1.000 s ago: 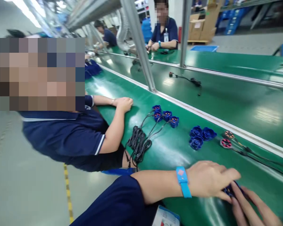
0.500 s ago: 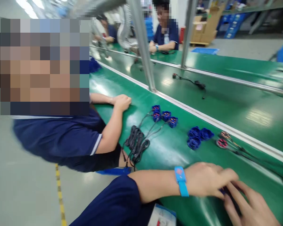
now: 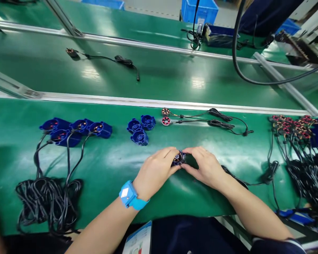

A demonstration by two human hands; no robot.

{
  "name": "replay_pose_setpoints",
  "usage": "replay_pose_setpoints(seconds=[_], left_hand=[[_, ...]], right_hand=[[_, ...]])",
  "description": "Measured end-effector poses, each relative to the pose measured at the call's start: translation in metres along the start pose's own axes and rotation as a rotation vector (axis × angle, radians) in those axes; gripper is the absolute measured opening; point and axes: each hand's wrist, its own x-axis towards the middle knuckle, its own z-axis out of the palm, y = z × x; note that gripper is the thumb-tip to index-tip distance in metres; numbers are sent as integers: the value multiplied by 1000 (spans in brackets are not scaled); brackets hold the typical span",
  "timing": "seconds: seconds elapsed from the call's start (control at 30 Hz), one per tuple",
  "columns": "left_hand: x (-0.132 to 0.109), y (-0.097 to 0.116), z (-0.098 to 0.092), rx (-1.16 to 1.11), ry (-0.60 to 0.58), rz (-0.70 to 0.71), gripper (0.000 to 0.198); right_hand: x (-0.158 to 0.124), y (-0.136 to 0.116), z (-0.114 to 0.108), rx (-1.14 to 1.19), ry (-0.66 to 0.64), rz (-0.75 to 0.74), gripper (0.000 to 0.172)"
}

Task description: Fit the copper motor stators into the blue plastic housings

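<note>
The one held cup (image 3: 179, 162), blue with a coil (image 3: 177, 156) inside, sits between the two hands, its open end up, low over the tabletop (image 3: 108, 183); whether it touches is hidden. The left hand (image 3: 157, 169) is clamped on its left side; the right hand (image 3: 208, 165) has thumb and forefinger pinched on its right rim. Good handling here would probably mean bracing the cup firmly with the left, pressing lightly and evenly with the right, and keeping the coil level and its wires unpinched. Just beyond the held cup lie two loose coils (image 3: 165, 121) with leads; left of and beyond it, three bare cups (image 3: 139, 137); well left, four filled cups (image 3: 105, 130); far beyond it, one corded coil (image 3: 72, 53); well right, a coil heap (image 3: 288, 125), too tangled to count.
</note>
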Motion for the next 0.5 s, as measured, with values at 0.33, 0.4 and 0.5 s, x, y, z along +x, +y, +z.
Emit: replay_pose_setpoints(seconds=[0.33, 0.4, 0.5], left_hand=[[3, 3, -2, -34, -45, -97, 45], [3, 1, 2, -96, -3, -132, 50], [2, -2, 9, -147, 34, -142, 55]], right_hand=[[-4, -2, 7, 120, 16, 98, 26], [-3, -2, 5, 129, -14, 170, 25], [-1, -3, 1, 198, -184, 327, 27]])
